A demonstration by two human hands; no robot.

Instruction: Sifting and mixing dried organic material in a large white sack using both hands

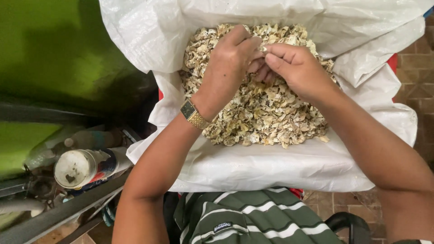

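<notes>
Dried flaky husks (257, 113) | woven white sack (271, 167) | both hands' (230, 58) (296, 68) grips pinching one

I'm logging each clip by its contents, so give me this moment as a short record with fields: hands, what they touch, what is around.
left hand: left hand, gold wristwatch on the wrist, fingers bent down onto the pile
right hand: right hand, fingertips pinching a small pale piece against the left fingers
material: heap of dry, pale beige flakes
container: white woven sack, opened wide, flakes lying in it
left side: white-lidded can and a bottle on a cluttered shelf
wall: green
clothing: green striped shirt
</notes>
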